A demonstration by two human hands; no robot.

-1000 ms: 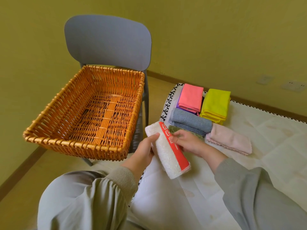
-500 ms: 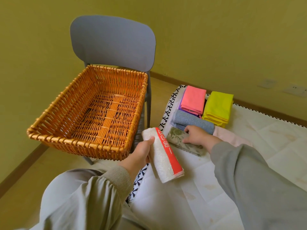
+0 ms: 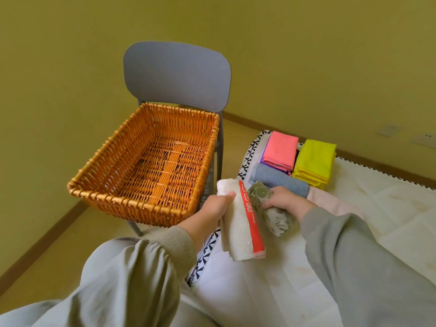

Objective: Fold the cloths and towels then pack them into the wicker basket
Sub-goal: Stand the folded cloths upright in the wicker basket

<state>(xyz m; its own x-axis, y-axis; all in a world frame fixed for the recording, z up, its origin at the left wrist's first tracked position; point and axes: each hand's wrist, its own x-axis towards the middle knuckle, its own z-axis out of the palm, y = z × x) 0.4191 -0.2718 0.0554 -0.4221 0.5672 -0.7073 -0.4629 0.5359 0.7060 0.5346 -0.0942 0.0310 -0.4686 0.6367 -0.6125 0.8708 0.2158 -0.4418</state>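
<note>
The left hand (image 3: pixel 212 208) has its thumb and fingers curled round the upper end of the folded white towel (image 3: pixel 238 223) with the red band, holding it in the air just right of the wicker basket (image 3: pixel 132 205) near its front corner. The right hand (image 3: pixel 283 200) is closed round the leaf-patterned cloth (image 3: pixel 276 215), a rolled bundle a little farther right of the basket.

Only the top of the white towel is held, so the loose lower layers could fan open on the swing over the rim. The patterned roll could slacken if the fingers ease. The basket overhangs the seat of the grey chair (image 3: pixel 177 74) (it looks tilted toward the person), so a hard drop at its near edge could tip it, I judge.

Well right of the basket, on the white mattress (image 3: pixel 377 220), the rest wait:
- one grey-blue towel (image 3: pixel 276 180)
- one pink cloth (image 3: pixel 280 151) on one purple cloth (image 3: pixel 265 159)
- one yellow cloth (image 3: pixel 315 161), whose layers I cannot count apart
- one pale pink towel (image 3: pixel 330 201)

That makes seven pieces, all outside the basket. There is one basket, one chair and two hands.
</note>
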